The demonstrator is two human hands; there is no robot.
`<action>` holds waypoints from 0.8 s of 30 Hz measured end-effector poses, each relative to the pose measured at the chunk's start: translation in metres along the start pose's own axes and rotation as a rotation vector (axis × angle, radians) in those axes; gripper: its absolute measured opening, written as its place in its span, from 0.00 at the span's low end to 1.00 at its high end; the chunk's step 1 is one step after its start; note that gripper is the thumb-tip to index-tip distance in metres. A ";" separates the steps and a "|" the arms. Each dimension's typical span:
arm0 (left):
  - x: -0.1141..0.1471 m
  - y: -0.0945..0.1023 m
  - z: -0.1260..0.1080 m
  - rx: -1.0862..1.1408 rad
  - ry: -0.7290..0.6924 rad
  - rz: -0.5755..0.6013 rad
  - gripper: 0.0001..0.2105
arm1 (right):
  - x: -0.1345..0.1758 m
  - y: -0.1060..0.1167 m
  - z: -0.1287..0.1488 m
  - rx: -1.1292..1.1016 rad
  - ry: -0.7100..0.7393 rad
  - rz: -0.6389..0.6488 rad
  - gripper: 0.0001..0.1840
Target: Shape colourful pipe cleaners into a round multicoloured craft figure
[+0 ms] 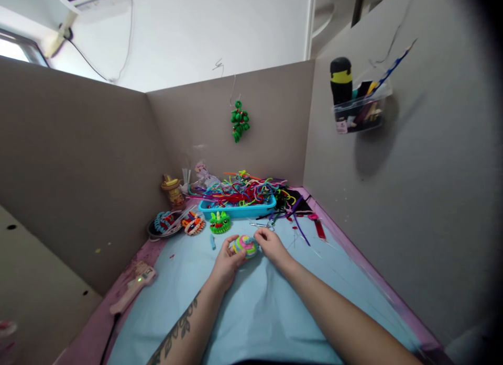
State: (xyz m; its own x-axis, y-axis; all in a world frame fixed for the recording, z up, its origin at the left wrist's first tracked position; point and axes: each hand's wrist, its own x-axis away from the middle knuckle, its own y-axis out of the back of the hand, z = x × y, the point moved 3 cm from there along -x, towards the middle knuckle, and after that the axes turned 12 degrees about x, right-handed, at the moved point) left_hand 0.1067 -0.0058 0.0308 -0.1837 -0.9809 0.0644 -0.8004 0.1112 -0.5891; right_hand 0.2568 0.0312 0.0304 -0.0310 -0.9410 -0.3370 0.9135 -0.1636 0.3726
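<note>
My left hand (230, 257) is closed around a small round coil of striped pipe cleaners (245, 245), coloured pink, yellow, green and blue. Close against the coil's right side, my right hand (268, 243) has its thumb and finger pinched together. What those fingertips hold is too small to make out. Just beyond my hands lie small metal scissors or pliers (264, 225). A green pipe-cleaner figure (220, 222) with eyes and a short blue piece (212, 242) rest on the blue cloth to the left.
A blue tray (236, 213) heaped with coloured pipe cleaners (243, 191) stands at the back. Leftward are an orange-and-white ring (193, 224), a dark bowl (157, 233) and a corded pink glue gun (133, 290). Loose strands (302, 229) lie right. Grey panels (231, 140) enclose the table.
</note>
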 end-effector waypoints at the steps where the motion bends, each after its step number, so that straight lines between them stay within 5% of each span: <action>1: 0.000 0.000 0.000 0.003 0.000 0.002 0.31 | 0.000 -0.001 0.000 0.002 -0.006 0.004 0.09; 13: -0.003 0.004 -0.001 0.013 -0.024 -0.060 0.29 | 0.000 -0.004 -0.001 0.011 0.024 0.031 0.08; 18: -0.007 0.014 -0.005 -0.272 -0.250 -0.184 0.25 | 0.003 -0.008 -0.002 -0.133 -0.117 0.175 0.09; 24: 0.005 -0.003 -0.015 -0.772 -0.618 -0.078 0.13 | 0.007 -0.015 0.000 -0.201 -0.151 0.225 0.08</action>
State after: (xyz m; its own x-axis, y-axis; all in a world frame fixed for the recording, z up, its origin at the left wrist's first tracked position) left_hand 0.0994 -0.0088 0.0447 0.0392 -0.8765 -0.4798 -0.9901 -0.0988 0.0996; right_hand 0.2431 0.0269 0.0226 0.1343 -0.9826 -0.1284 0.9656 0.1006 0.2400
